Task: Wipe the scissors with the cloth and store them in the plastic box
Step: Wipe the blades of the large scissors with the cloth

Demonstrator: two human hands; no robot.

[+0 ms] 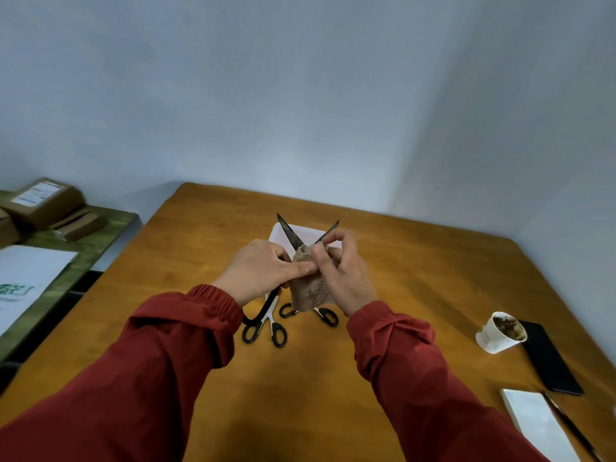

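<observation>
- Pale blue-grey walls (pixel 300 95) meet in a corner behind a wooden table (pixel 383 295), which fills most of the lower view.
- Two red sleeves (pixel 160 361) come in from the bottom, and both hands meet over the middle of the table.
- Off to the left is a green side shelf (pixel 83 248) with cardboard boxes (pixel 43 201) on it.
- The left hand (pixel 263 271) is curled round the scissors (pixel 290 233) near the pivot. Its thumb lies across towards the cloth, and a black handle loop hangs out below the palm.
- The right hand (pixel 346 271) pinches the brownish cloth (pixel 308 293) round the base of the right-hand blade. The rest of the cloth droops down between the two hands.
- The scissors are held up off the table with the blades spread in a V. Both tips stick out above the fingers.
- The white plastic box (pixel 308 232) sits on the table right behind the blades, partly hidden by the hands.
- Two spare pairs lie flat under the hands, one on the left (pixel 274 323) and one on the right (pixel 328 316) half under the cloth.
- On the right side of the table are a grubby paper cup (pixel 500 333), a black phone (pixel 550 358) and a white pad (pixel 536 421) with a pen (pixel 573 428).
</observation>
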